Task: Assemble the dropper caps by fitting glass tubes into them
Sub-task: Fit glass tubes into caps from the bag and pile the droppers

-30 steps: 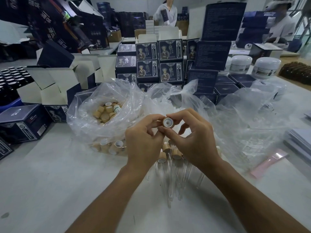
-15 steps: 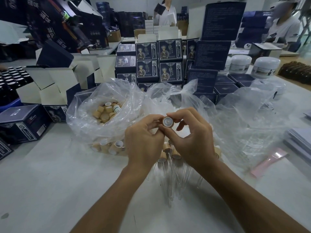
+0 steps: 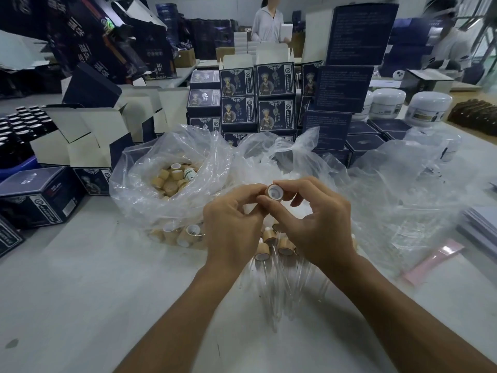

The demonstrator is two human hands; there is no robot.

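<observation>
Hands meet above the middle of the tabletop point(image 3: 80, 292): the right hand point(image 3: 320, 227) pinches a wooden dropper cap point(image 3: 274, 191) between thumb and fingers, its white open side facing up, while the left hand point(image 3: 231, 224) curls beside it, fingertips touching the cap's edge. Beneath them lie finished caps with glass tubes point(image 3: 271, 278). Toward the far-left, a plastic bag point(image 3: 150, 168) holds loose caps point(image 3: 172, 177).
</observation>
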